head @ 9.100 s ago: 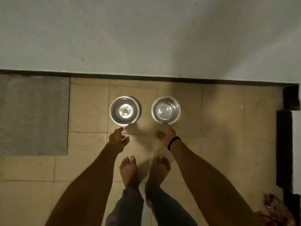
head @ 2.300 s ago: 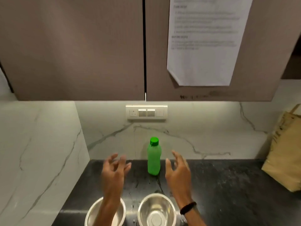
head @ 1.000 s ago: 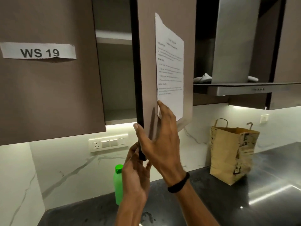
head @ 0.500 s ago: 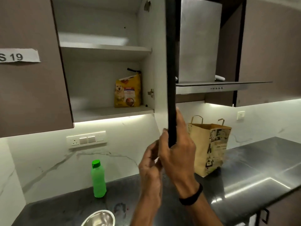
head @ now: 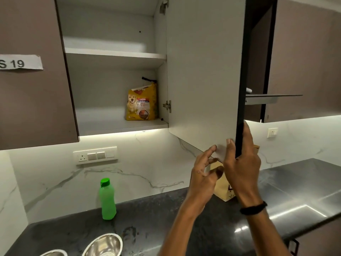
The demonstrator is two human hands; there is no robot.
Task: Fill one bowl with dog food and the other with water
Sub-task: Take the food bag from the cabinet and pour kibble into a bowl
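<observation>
A yellow dog food bag (head: pixel 141 103) stands on the lower shelf of the open wall cabinet, at its right side. The cabinet door (head: pixel 203 74) is swung wide open. My right hand (head: pixel 241 163) grips the door's lower front edge, thumb on the inner face. My left hand (head: pixel 203 174) hovers just below the door's bottom corner with fingers loosely spread, holding nothing. Two steel bowls stand at the counter's near edge: the right bowl (head: pixel 103 245) and a sliver of the left bowl (head: pixel 55 253). A green water bottle (head: pixel 107 199) stands upright by the backsplash.
A brown paper bag (head: pixel 224 189) stands on the dark counter (head: pixel 147 224) behind my hands. A switch panel (head: pixel 96 155) is on the marble backsplash. The left cabinet door (head: pixel 33 89) is closed. A range hood (head: pixel 273 97) juts out at the right.
The door has swung further open and now shows its white inner face. My left hand has come off the door edge; my right hand still grips it.
</observation>
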